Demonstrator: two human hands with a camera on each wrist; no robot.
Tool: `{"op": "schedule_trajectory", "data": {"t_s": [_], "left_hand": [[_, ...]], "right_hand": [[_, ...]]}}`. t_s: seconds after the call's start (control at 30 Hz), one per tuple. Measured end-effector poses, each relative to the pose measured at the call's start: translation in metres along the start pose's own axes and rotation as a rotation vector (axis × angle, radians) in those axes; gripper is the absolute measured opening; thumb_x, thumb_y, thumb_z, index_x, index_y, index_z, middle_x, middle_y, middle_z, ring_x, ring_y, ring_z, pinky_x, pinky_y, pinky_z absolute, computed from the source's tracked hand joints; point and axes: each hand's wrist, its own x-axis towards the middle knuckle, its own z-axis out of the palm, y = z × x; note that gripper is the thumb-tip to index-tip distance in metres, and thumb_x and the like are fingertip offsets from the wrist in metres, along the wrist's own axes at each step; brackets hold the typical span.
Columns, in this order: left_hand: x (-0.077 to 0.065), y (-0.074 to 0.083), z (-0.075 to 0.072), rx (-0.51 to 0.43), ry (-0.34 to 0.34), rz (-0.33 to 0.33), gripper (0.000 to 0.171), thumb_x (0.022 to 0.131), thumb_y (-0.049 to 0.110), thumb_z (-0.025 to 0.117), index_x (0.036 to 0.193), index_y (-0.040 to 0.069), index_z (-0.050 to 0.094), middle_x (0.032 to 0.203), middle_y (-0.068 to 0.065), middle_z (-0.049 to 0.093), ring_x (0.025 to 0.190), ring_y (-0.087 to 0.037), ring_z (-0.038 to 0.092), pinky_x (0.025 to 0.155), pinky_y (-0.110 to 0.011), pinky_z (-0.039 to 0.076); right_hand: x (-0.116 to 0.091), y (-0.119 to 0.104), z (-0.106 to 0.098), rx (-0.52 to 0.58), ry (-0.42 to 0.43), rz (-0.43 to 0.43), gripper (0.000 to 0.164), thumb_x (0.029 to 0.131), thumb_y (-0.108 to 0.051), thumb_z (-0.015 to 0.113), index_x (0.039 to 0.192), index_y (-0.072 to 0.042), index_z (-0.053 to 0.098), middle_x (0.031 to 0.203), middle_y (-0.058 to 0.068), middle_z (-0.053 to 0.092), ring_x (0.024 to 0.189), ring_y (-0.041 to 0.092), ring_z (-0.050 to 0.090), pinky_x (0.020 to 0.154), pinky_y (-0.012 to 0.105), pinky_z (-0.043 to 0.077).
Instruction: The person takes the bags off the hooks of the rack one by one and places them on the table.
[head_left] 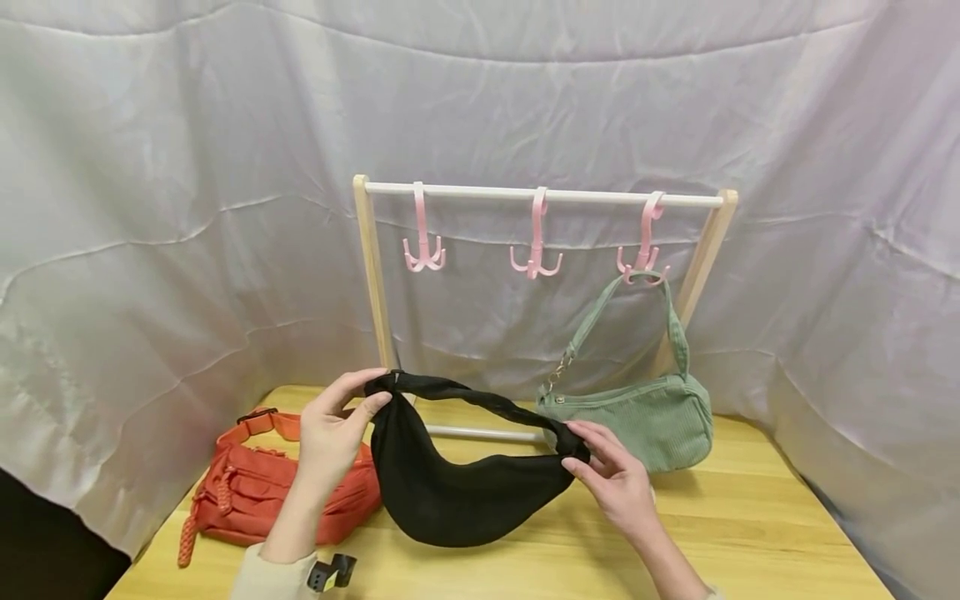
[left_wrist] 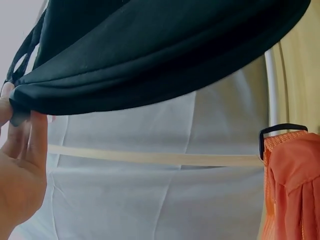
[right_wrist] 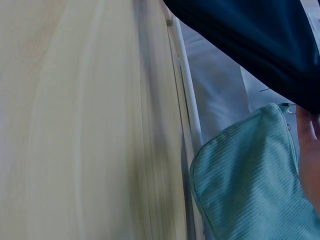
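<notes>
A black shoulder bag [head_left: 465,500] is held up above the table between both hands, its strap [head_left: 480,398] stretched across the top. At the bag's left end, my left hand [head_left: 333,429] pinches the corner where strap and body meet. My right hand [head_left: 615,479] grips the other corner, lower than the left one. In the left wrist view the bag [left_wrist: 150,60] slants overhead from the fingertips. A green corduroy bag [head_left: 637,421] hangs behind the right hand, its strap looped on a pink hook [head_left: 645,242].
A rack with a white bar [head_left: 480,192] and wooden legs [head_left: 371,275] stands behind. Two more pink hooks, one at left [head_left: 423,237] and one in the middle [head_left: 536,242], hang from it bare. A red-orange belt bag [head_left: 262,492] lies on the wooden table [head_left: 750,525] at left.
</notes>
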Motion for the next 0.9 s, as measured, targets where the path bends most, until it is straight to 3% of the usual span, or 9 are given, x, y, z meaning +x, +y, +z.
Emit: {"op": "schedule_trajectory", "data": {"t_s": [0.23, 0.4, 0.73, 0.9], "left_hand": [[-0.001, -0.009, -0.001, 0.058, -0.073, -0.057, 0.028, 0.083, 0.009, 0.072, 0.11, 0.015, 0.071, 0.09, -0.003, 0.07, 0.076, -0.014, 0.061, 0.058, -0.021, 0.05], [-0.003, -0.015, 0.0, 0.124, -0.103, -0.074, 0.027, 0.083, 0.013, 0.072, 0.11, 0.019, 0.071, 0.09, 0.001, 0.069, 0.074, -0.012, 0.06, 0.06, -0.022, 0.052], [-0.003, -0.007, 0.003, 0.156, -0.142, -0.04, 0.025, 0.083, 0.001, 0.07, 0.108, 0.001, 0.071, 0.105, -0.011, 0.069, 0.077, -0.018, 0.059, 0.066, -0.019, 0.05], [-0.003, -0.014, 0.003, 0.217, -0.166, -0.024, 0.022, 0.083, 0.0, 0.07, 0.105, 0.001, 0.071, 0.105, -0.014, 0.066, 0.087, -0.019, 0.059, 0.075, -0.019, 0.047]], "right_hand": [[0.004, -0.019, -0.001, -0.106, -0.032, -0.008, 0.047, 0.077, 0.024, 0.061, 0.123, 0.015, 0.053, 0.127, 0.034, 0.046, 0.119, 0.021, 0.052, 0.09, 0.023, 0.049], [0.004, -0.022, -0.006, -0.137, -0.052, -0.012, 0.046, 0.079, 0.023, 0.06, 0.124, 0.016, 0.052, 0.127, 0.033, 0.047, 0.121, 0.023, 0.051, 0.087, 0.021, 0.05], [0.002, -0.015, -0.018, -0.205, -0.076, 0.067, 0.043, 0.081, 0.016, 0.062, 0.124, 0.009, 0.057, 0.126, 0.028, 0.053, 0.118, 0.019, 0.054, 0.083, 0.025, 0.052], [0.004, -0.013, -0.021, -0.214, -0.094, 0.106, 0.042, 0.083, 0.014, 0.062, 0.124, 0.009, 0.056, 0.127, 0.027, 0.053, 0.118, 0.021, 0.053, 0.085, 0.026, 0.052]]}}
